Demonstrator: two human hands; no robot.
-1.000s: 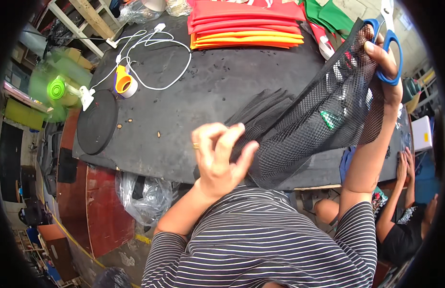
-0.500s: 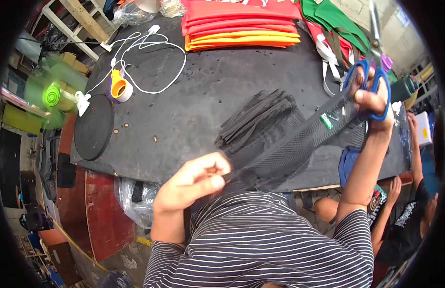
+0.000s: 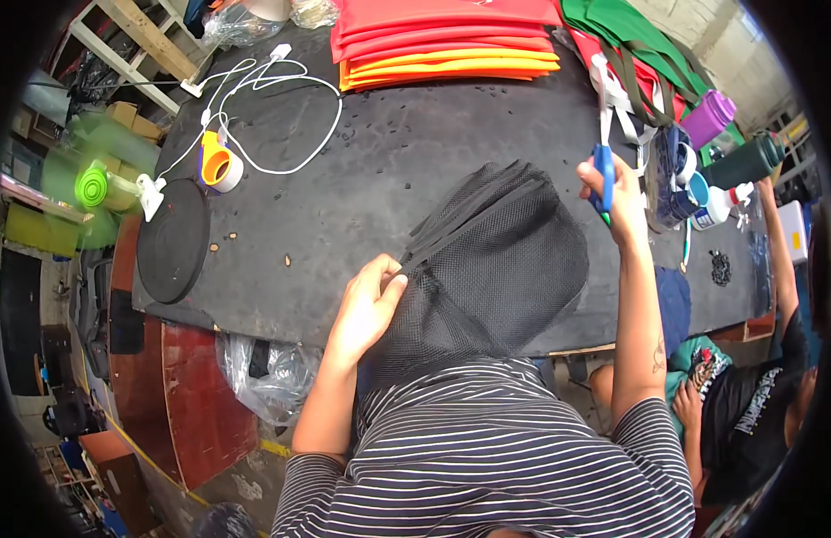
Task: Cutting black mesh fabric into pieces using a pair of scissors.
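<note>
My left hand (image 3: 363, 314) pinches the left edge of a folded black mesh fabric (image 3: 523, 260) between thumb and fingers. The mesh lies on the dark table (image 3: 343, 215) and drapes over its near edge against my striped shirt. To the right of the mesh, my right hand (image 3: 625, 206) is closed on a pair of scissors (image 3: 604, 166) with blue handles. Their blades point away from me, over the table, and look nearly closed. The scissors are apart from the mesh.
Red and orange folded fabric (image 3: 447, 49) is stacked at the back. A white cable (image 3: 299, 169), a tape dispenser (image 3: 220, 168) and a black disc (image 3: 173, 240) lie left. Bottles (image 3: 743, 161) and green fabric (image 3: 630, 40) stand right, near a co-worker (image 3: 747, 412).
My right hand has let go of the mesh and moved left with the scissors, whose blades have swung away from me. The stretched mesh has dropped onto the table. My left hand now pinches its edge.
</note>
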